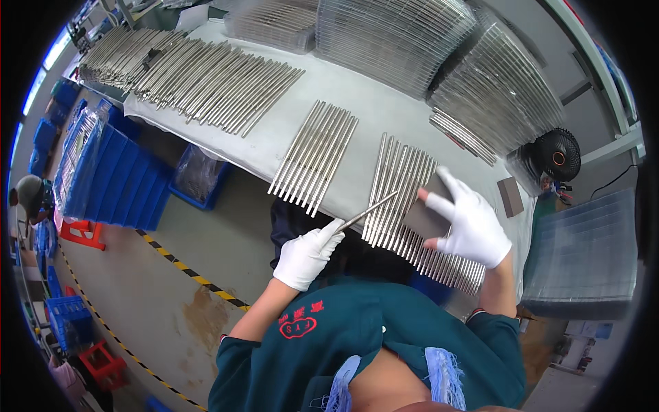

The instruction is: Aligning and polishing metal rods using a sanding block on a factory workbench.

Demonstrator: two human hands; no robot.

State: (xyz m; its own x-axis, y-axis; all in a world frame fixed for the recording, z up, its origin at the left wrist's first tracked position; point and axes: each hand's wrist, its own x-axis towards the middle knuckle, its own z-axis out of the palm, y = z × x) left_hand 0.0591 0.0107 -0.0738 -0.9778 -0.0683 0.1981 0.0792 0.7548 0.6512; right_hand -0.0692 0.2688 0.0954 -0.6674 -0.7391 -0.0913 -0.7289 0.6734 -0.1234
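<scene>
My left hand [307, 258], in a white glove, is closed around the lower end of a slim metal rod [371, 210]. The rod slants up to the right, its far end over a row of similar rods [392, 180] along the table's near edge. In a white glove with two bare fingertips, my right hand [473, 225] has its fingers spread around a flat grey-brown block [425, 214] above those rods. Part of the block is hidden under the hand. Left of that row lies a smaller group of parallel rods [314, 156].
A long spread of rods [213, 82] covers the table's left part. Clear plastic trays [391, 41] stand stacked at the back. Another grey-brown block [510, 197] and a black fan [557, 155] are at the right. Blue bins [120, 175] stand on the floor at left.
</scene>
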